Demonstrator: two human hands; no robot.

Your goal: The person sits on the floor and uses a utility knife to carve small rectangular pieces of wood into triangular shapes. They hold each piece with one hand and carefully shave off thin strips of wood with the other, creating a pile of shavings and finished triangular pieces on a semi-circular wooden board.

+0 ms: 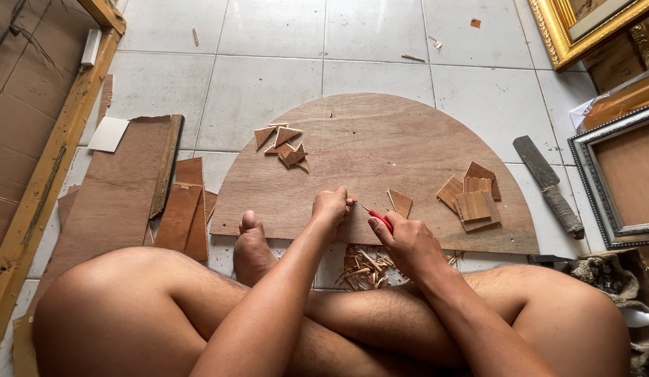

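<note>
- A red handle was seen on the cutter [380, 220].
- The half-round board [380, 150] was coloured a pale brown.
- The floor [269, 84] was tiled in off-white.
- The picture frame [558, 35] was finished in gold.

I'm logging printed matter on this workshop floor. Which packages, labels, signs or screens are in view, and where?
No labels, signs or screens show.
Flattened cardboard: far left behind a wooden frame, brown, plain.
Clear plastic wrapping: right edge over a frame, crinkled.
</note>
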